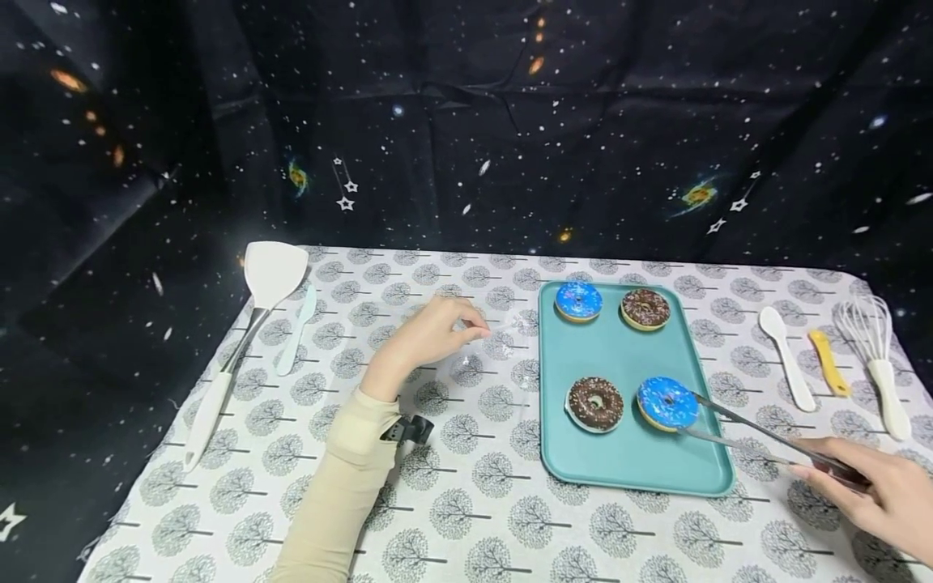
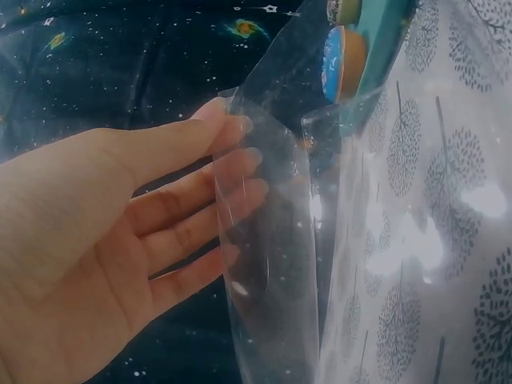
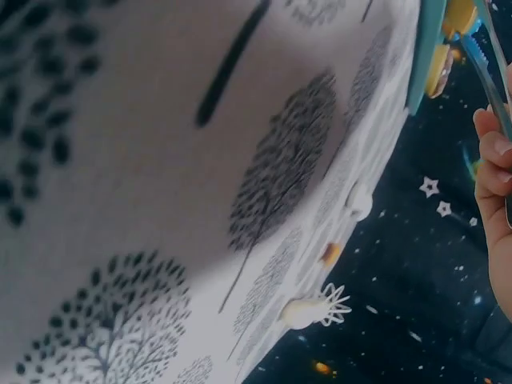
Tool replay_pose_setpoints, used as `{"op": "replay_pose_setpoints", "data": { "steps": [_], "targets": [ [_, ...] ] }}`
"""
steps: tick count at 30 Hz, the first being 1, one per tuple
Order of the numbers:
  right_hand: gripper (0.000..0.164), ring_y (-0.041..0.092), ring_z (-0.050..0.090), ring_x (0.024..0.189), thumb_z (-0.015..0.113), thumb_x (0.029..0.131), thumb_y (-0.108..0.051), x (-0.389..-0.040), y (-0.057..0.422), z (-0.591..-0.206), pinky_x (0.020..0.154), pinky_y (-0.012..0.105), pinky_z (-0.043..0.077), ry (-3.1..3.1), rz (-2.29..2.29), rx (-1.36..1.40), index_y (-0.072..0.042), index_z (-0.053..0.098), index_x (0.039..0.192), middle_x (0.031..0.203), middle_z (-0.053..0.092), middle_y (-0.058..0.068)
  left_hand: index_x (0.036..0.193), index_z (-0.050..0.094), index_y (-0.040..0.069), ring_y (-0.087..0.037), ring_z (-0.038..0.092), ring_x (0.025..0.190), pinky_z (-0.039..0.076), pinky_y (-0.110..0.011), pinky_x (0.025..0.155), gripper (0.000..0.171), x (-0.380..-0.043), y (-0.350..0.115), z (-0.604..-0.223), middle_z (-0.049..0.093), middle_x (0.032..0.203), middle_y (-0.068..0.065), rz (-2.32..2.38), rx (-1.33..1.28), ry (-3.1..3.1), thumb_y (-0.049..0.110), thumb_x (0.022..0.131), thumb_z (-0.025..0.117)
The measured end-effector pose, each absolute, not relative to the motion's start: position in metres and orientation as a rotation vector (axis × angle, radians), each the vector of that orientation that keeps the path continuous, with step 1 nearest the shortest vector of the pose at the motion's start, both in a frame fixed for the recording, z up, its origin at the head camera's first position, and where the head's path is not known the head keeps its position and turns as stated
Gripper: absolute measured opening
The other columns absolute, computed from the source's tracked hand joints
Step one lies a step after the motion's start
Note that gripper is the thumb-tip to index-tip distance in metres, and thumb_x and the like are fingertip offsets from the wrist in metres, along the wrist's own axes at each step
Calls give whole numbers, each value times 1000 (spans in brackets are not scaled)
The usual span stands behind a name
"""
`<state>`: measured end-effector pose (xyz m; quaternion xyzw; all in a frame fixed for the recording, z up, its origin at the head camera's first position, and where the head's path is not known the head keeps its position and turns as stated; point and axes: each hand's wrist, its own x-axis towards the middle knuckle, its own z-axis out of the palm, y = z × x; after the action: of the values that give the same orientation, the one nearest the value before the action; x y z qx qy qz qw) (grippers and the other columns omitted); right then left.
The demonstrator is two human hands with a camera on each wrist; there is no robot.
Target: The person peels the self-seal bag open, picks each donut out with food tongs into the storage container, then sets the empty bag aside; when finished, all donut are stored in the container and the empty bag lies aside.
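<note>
My left hand pinches the rim of a clear plastic bag between thumb and fingertips; the bag lies left of the tray and is barely visible from the head. My right hand grips metal tongs. Their tips lie on either side of a blue-iced donut at the front right of the teal tray. Beside it is a chocolate donut with sprinkles. Another blue donut and another chocolate donut sit along the tray's back.
At the left lie a white spatula and a pale green plastic knife. A white spoon, a yellow tool and a whisk lie right of the tray. Behind the table hangs a dark star-printed cloth.
</note>
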<state>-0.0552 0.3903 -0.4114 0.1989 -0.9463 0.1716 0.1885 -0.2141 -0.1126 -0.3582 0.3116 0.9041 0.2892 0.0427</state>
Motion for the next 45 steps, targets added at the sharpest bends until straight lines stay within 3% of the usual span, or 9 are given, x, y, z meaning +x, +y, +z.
{"op": "replay_pose_setpoints", "data": {
  "steps": [5,13,20,23,28,33,36,39,45],
  "targets": [
    [41,-7,32,51,86,57,-14,-63,393,-416,45,10,24,-2675,488,582,-17,71,94,64,45,-21,98,72,8,-16,63,92,50,-36,88,19,-213,-114,-358,70,99,-3,884,958,2765,22,90,62],
    [47,-6,37,55,88,52,-15,-74,401,-414,47,10,28,-2692,500,565,-19,70,95,75,58,-19,99,72,8,-16,63,94,50,-36,89,20,-213,-115,-357,69,101,-2,898,919,2753,22,90,62],
    [54,-5,38,45,76,50,16,-85,415,-415,37,12,30,-2558,827,584,-5,68,98,66,51,-18,97,72,10,-14,63,91,51,-35,87,17,-214,-114,-354,70,100,-1,893,913,2756,23,89,63],
    [51,-6,40,46,73,54,20,-97,420,-415,36,13,31,-2501,895,518,2,66,101,69,53,-18,98,72,10,-14,63,92,51,-35,87,18,-214,-114,-354,69,100,-1,879,908,2754,23,90,63],
    [42,3,41,47,72,81,-16,-117,420,-411,39,22,33,-2746,604,199,8,58,112,74,58,4,99,72,10,-15,62,95,50,-36,90,19,-212,-114,-354,69,102,-2,877,896,2746,23,90,62],
    [58,29,54,55,64,88,-36,-137,410,-411,47,43,42,-2892,446,94,13,50,116,74,59,24,98,72,11,-14,62,92,50,-35,88,17,-212,-115,-356,69,100,0,891,892,2748,22,90,62],
    [59,32,56,57,62,89,-36,-147,403,-413,48,45,44,-2888,449,89,15,49,115,75,61,25,97,72,11,-14,62,92,50,-35,88,17,-212,-116,-356,69,99,-1,898,899,2749,23,90,62],
    [61,23,50,52,59,91,-38,-154,396,-415,43,37,40,-2917,447,43,17,47,115,68,58,20,99,72,10,-14,63,93,50,-36,88,18,-212,-117,-355,69,101,-1,900,892,2756,23,91,62],
    [70,20,42,44,48,94,-46,-150,376,-413,40,32,33,-3046,436,-54,19,39,118,52,44,6,101,72,9,-15,62,95,50,-34,89,20,-212,-118,-354,69,103,-2,881,897,2764,24,91,61]
  ]
}}
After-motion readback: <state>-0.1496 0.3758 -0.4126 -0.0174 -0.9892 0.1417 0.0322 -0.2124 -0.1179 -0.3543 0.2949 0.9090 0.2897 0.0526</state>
